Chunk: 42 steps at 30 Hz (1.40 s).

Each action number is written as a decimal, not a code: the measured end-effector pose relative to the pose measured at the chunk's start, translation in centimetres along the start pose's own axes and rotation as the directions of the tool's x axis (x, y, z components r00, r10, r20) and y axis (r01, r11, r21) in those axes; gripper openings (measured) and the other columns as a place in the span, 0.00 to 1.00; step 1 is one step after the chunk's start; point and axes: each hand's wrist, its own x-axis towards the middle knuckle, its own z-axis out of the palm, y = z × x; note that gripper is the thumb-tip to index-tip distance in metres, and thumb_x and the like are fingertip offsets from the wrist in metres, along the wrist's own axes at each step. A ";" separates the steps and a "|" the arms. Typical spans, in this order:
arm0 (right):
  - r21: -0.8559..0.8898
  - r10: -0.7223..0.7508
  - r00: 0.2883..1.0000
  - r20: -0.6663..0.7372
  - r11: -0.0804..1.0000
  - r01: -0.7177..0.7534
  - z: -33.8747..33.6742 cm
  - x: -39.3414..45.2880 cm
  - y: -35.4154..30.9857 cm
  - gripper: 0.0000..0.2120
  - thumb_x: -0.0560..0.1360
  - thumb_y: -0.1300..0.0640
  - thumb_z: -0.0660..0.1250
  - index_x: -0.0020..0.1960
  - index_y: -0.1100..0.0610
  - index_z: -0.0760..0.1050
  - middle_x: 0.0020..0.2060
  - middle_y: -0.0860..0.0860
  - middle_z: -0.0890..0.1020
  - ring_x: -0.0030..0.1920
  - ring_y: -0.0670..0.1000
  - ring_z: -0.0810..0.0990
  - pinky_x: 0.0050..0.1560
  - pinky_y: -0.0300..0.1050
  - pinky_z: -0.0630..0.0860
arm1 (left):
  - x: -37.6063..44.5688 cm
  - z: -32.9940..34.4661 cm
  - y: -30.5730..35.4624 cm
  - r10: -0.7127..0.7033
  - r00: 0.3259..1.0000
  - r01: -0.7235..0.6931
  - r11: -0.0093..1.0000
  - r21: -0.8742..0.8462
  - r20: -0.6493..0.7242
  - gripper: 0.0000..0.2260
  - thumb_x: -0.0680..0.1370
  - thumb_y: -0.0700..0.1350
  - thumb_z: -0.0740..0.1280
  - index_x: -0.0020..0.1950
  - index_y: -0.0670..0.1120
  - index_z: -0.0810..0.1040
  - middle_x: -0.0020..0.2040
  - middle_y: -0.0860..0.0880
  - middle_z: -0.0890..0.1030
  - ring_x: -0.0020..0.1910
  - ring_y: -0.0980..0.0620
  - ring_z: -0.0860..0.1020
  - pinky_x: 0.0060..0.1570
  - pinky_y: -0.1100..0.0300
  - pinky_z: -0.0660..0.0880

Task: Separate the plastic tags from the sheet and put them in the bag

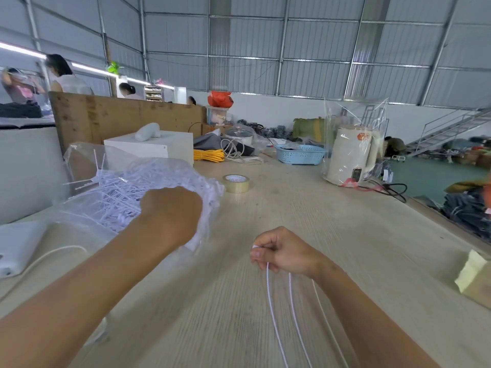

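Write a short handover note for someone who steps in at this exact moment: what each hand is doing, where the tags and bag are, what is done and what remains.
Left hand: closed, at the mouth of the clear bag, apparently dropping tags in.
Right hand: pinching thin white strips that hang toward you.
Done: the bag already holds a heap of loose white tags.
Left: no full sheet in view; check whether the strips still carry tags, then bag them.

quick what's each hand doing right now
Left hand: closed, at the mouth of the clear plastic bag of white tags; contents hidden.
Right hand: pinching thin white plastic strands.
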 end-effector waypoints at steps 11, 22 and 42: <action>0.082 -0.014 1.000 -0.025 0.997 0.016 0.0 0.0 0.0 0.08 0.74 0.69 0.65 0.42 0.58 0.77 0.32 0.55 0.77 0.25 0.46 0.70 0.28 0.40 0.67 | -0.3 4.9 6.3 0.350 0.887 0.197 0.305 -0.932 0.302 0.28 0.78 0.62 0.57 0.44 0.36 0.76 0.32 0.41 0.83 0.27 0.49 0.81 0.31 0.61 0.78; 0.025 0.088 0.995 0.055 0.996 -0.089 -0.4 -0.2 0.0 0.05 0.76 0.59 0.67 0.45 0.61 0.77 0.34 0.47 0.80 0.30 0.43 0.78 0.36 0.39 0.75 | -0.3 6.6 7.3 0.186 0.980 0.087 -0.052 -0.995 0.076 0.15 0.80 0.45 0.63 0.36 0.40 0.77 0.26 0.47 0.80 0.24 0.52 0.79 0.22 0.66 0.72; 0.005 0.018 0.999 0.027 1.000 -0.018 -0.7 -0.2 -0.4 0.13 0.79 0.67 0.59 0.37 0.62 0.76 0.28 0.55 0.75 0.27 0.46 0.71 0.31 0.39 0.67 | -0.5 6.0 8.0 0.120 0.989 0.087 -0.014 -0.996 0.085 0.21 0.80 0.48 0.62 0.27 0.44 0.69 0.16 0.53 0.69 0.14 0.58 0.64 0.18 0.70 0.60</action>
